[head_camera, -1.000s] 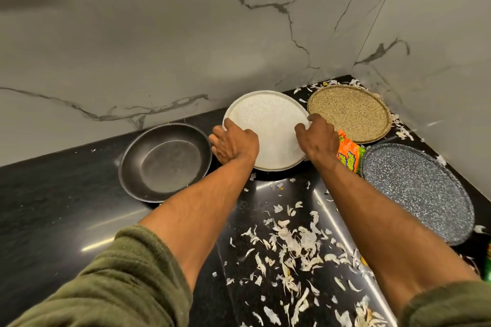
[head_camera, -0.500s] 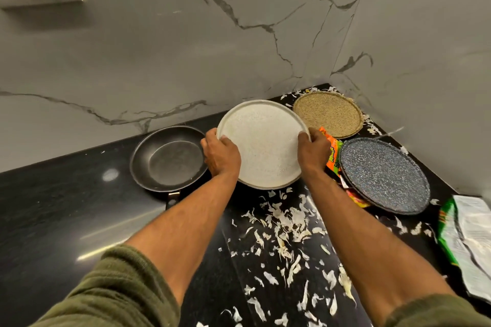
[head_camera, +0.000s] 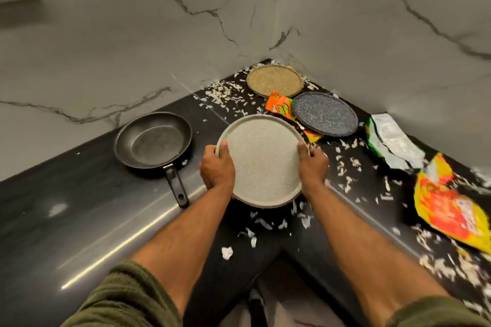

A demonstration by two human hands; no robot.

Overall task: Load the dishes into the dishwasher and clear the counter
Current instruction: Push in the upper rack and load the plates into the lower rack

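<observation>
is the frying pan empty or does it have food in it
Empty: the frying pan shows only its bare dark inside.

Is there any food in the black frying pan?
No, the black frying pan on the counter looks bare inside, with nothing in it.

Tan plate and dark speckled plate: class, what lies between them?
In the head view, an orange snack wrapper lies between the tan plate and dark speckled plate, partly tucked under the dark one.
</observation>
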